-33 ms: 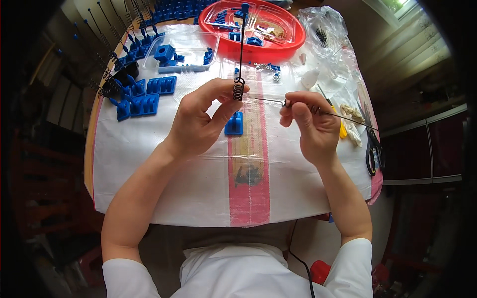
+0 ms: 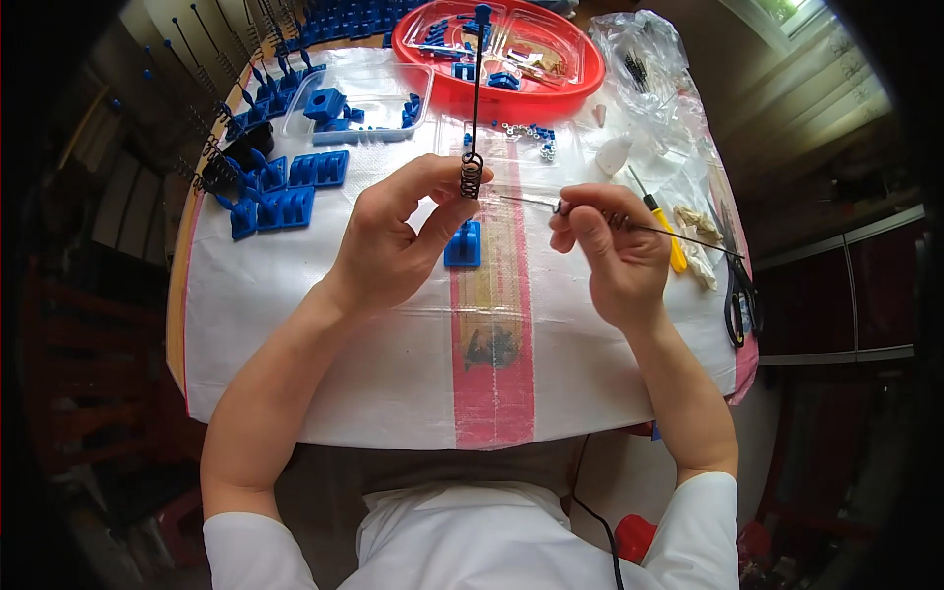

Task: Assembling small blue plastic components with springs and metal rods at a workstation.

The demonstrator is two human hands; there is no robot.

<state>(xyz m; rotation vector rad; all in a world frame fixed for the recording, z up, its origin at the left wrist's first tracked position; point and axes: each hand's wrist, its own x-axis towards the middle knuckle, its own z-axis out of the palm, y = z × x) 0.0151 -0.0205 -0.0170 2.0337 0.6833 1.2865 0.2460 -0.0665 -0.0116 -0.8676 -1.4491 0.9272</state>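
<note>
Between the thumb and fingers of my left hand is a dark coil spring. A thin black rod rises through it, topped by a small blue ball. Directly below my left fingertips, a small blue plastic base stands on the table cover. My right hand is closed around a thin dark metal rod. Part of a coil shows among those fingers. The rod's slim end points left toward the spring, apart from it, and its other end runs out past the right side of my hand.
Blue plastic pieces with springs and rods line the left side. Farther back are a clear tub and a red basin holding blue parts. White and blue bits lie mid-table. A yellow-handled screwdriver and black-handled scissors lie at right.
My right hand's fingers and the rod in them have shifted slightly to the left, and the rod's end has turned a little. My left hand looks practically unchanged.
</note>
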